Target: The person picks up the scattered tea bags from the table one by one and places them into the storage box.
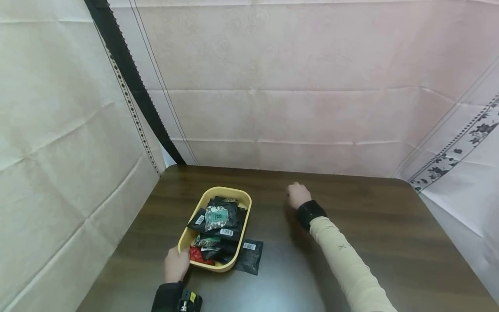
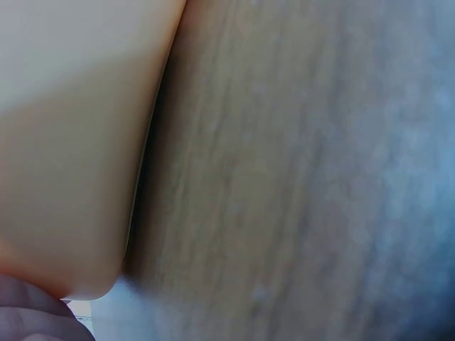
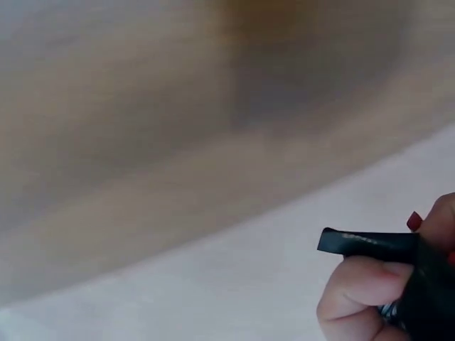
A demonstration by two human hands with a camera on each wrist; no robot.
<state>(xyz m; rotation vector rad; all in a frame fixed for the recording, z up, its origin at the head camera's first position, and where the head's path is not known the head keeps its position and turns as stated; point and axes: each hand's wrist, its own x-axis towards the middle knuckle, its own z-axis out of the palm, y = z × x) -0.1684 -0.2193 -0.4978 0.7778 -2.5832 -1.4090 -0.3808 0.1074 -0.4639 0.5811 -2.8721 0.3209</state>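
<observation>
A yellow plastic basket (image 1: 245, 203) stands on the table, heaped with small black packets (image 1: 220, 216). One packet there has a green label, and a red packet (image 1: 200, 255) lies at the near end. My left hand (image 1: 176, 264) grips the basket's near left corner; in the left wrist view the fingers (image 2: 35, 312) show beside its outer wall. Over the table's far part is my right hand (image 1: 299, 195). The right wrist view shows its thumb and fingers pinching a black packet (image 3: 370, 244), with bits of red beside it. Most of that packet is hidden by the hand.
Another black packet (image 1: 249, 257) with a white barcode label lies flat on the brown wooden table (image 1: 280, 277), against the basket's right side. White cloth hangs (image 1: 312, 108) stand behind the table and along both sides.
</observation>
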